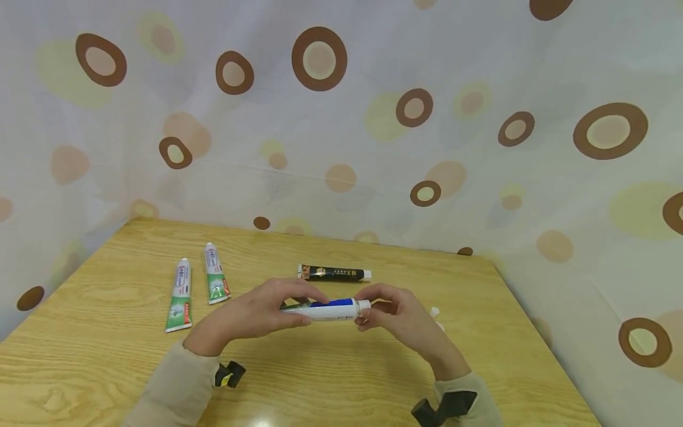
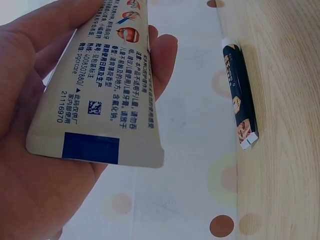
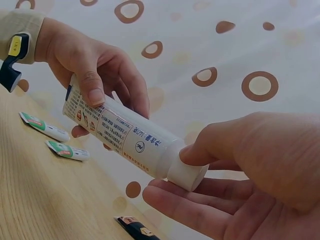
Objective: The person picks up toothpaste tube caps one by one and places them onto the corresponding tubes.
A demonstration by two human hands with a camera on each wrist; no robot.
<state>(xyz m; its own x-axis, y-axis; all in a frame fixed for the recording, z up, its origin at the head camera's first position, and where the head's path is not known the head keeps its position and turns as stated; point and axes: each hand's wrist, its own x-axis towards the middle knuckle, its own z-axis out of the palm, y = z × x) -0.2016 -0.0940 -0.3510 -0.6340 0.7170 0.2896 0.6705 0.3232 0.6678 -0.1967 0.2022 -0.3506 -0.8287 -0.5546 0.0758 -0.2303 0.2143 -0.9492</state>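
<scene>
My left hand [image 1: 261,309] grips a white and blue toothpaste tube [image 1: 333,309] around its body, holding it sideways above the table. In the left wrist view, the flat crimped end of the toothpaste tube [image 2: 95,125] with printed text lies against the palm. At the tube's other end, my right hand [image 1: 402,314] pinches the white cap [image 3: 187,170] between thumb and fingers. The cap sits on the neck of the tube in the right wrist view. Just beyond the hands lies a black toothpaste tube [image 1: 333,273] with a white cap.
Two green and white toothpaste tubes [image 1: 181,296] [image 1: 216,276] lie at the left of the wooden table [image 1: 107,284]. Small white pieces [image 1: 434,311] lie beside my right hand. A patterned cloth [image 1: 363,142] hangs behind the table and along its sides.
</scene>
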